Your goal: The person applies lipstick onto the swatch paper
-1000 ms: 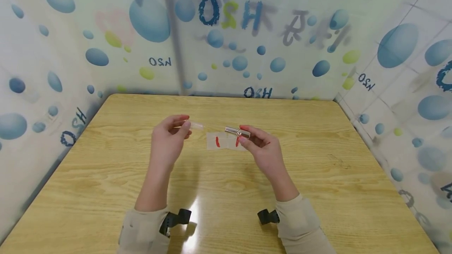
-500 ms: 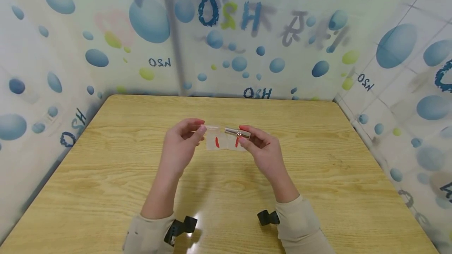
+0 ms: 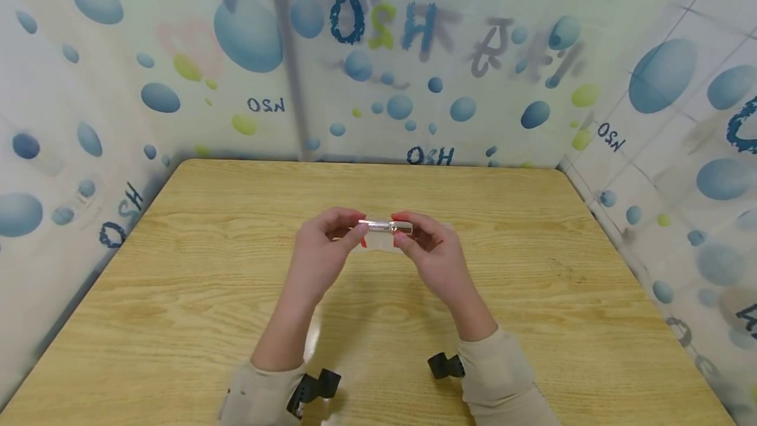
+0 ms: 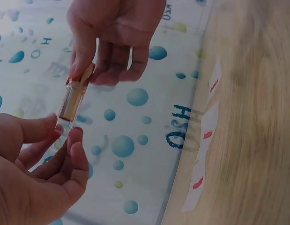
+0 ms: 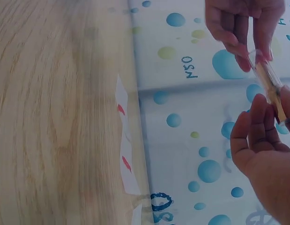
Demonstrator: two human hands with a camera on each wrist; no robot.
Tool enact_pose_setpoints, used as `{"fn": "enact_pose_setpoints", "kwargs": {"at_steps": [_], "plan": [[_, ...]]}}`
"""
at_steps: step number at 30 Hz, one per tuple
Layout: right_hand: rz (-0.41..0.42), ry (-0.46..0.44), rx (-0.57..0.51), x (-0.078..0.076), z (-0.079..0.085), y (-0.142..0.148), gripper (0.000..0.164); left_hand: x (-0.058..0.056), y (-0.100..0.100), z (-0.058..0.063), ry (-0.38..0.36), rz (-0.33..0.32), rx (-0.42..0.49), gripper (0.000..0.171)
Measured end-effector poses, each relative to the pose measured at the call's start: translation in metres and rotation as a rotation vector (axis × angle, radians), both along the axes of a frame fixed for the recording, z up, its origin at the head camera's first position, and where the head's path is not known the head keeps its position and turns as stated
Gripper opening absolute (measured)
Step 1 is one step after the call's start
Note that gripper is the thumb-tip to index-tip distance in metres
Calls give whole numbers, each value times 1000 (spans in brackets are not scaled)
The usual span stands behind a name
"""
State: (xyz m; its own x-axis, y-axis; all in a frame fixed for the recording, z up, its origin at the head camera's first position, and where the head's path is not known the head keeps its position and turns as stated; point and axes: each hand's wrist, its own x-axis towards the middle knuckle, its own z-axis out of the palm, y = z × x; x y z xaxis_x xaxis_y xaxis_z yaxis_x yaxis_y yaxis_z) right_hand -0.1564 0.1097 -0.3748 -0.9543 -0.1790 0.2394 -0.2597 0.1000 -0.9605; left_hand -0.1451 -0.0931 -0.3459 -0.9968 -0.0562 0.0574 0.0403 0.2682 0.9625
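Over the middle of the table, my right hand (image 3: pixel 436 250) pinches the shiny metallic base of a lipstick (image 3: pixel 404 227) between thumb and fingers. From the other side my left hand (image 3: pixel 324 245) pinches the end of its clear cap (image 3: pixel 376 225). The cap surrounds the metallic inner tube (image 4: pixel 72 101), as the left wrist view shows; whether it is fully seated I cannot tell. Both parts lie in one line, held roughly level above the table. Behind them are white paper pieces (image 3: pixel 378 242) with red marks, partly hidden by the hands.
The wood-grain table (image 3: pixel 532 321) spreads around both hands. In the left wrist view, paper strips (image 4: pixel 209 131) with red strokes lie near the table's far edge. A backdrop (image 3: pixel 355 117) printed with blue and green drops stands behind and at both sides.
My left hand has moved right with the clear cap, closing the gap, and the cap is now over the lipstick's tube. My right hand has hardly moved.
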Motion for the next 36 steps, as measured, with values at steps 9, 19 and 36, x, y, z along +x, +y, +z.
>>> {"fn": "enact_pose_setpoints", "kwargs": {"at_steps": [9,19,36], "plan": [[-9,8,-39,3,0,-3,31,1,13,-3,23,21,87,18],[-60,-29,60,0,3,3,45,-4,21,-5,25,51,115,20],[41,-50,596,-41,-6,81,38,-66,91,-14,167,-262,-106,17]]}}
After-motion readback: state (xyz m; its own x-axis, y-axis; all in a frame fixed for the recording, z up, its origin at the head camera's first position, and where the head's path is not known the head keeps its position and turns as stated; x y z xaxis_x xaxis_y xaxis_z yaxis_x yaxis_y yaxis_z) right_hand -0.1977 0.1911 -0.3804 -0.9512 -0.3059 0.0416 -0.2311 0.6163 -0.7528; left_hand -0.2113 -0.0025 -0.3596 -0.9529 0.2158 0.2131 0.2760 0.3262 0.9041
